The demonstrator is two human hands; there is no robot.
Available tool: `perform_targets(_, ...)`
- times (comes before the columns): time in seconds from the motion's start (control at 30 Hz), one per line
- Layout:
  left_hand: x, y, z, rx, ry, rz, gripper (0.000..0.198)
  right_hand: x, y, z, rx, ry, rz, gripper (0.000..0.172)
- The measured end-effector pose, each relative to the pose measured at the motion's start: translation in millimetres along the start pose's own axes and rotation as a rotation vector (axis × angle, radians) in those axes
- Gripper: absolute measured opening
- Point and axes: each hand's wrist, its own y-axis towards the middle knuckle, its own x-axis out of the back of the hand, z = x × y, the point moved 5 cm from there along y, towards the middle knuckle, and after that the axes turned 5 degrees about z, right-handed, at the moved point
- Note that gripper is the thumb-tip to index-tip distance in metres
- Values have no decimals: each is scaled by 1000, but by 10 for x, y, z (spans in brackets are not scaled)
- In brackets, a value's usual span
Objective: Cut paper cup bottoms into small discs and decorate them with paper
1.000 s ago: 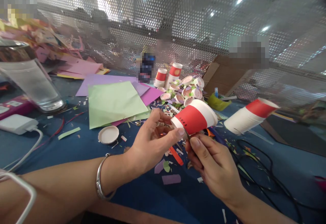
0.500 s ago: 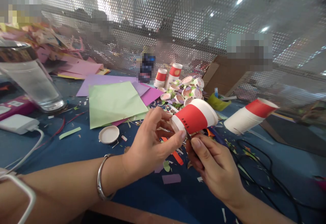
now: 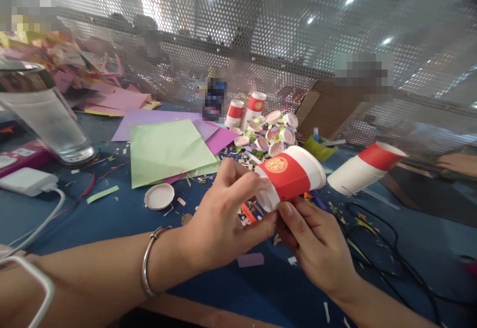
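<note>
A white paper cup with a red band and gold emblem [image 3: 288, 174] lies tilted on its side between my hands, its rim toward the upper right. My left hand [image 3: 231, 208] is closed around the base end, with fingers above and thumb below. My right hand [image 3: 316, 243] is closed against the lower side of the cup, its thumb tip at the wall near the base. A thin dark blade-like tool showed in this hand half a second ago; the fingers and cup hide it now. Orange paper scraps [image 3: 248, 212] lie below the cup.
Cut cup bottoms [image 3: 274, 134] are heaped behind the cup, near two red-and-white cups. A cup stack [image 3: 365, 169] leans at right by black cables [image 3: 395, 248]. Green paper [image 3: 167, 151], a round white piece [image 3: 159, 197] and a water glass [image 3: 59, 124] are leftward.
The cup has turned about its length, bringing the gold emblem into view in place of black lettering. My left fingers have shifted onto the base. A person's arm has appeared at far right.
</note>
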Motion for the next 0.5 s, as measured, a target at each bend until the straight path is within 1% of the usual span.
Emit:
perform_targets(0.07,9,1,21,25,-43,-16,36,3,4,-16,-12,28,-6,46)
perform_targets(0.13,18,5,68,79,-120,-41,38,4,2,-49,-43,81,-6,46)
perform_targets(0.27,39,26,165,162,-217,-106,38,-14,-3,-131,-127,198,36,41)
perform_targets(0.4,49,58,247,253,-291,-141,40,-17,-1,-172,-157,230,65,40)
perform_targets(0.5,33,71,278,325,-363,-139,38,-21,10,-191,-169,242,71,39)
